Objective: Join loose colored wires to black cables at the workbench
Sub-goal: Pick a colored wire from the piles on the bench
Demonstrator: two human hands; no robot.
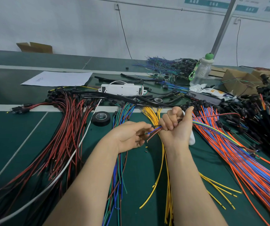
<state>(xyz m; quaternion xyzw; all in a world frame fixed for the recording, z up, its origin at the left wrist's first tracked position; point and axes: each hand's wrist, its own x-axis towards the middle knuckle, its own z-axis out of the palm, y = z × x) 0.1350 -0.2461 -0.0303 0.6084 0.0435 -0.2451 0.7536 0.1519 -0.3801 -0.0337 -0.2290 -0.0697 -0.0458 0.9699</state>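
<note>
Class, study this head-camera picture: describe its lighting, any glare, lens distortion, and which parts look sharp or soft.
Head view, lighting: even and soft, shadows faint. Head view, glare: slight, inside the black tape roll. Head view, distortion: wide-angle stretch leans the grey pole and splays the white stripe. Head view, focus: left hand, right hand and their wires sharp; wall signs blurred.

Single head-worn view (wide-angle) — forward and down, close over the workbench (140, 168)
</note>
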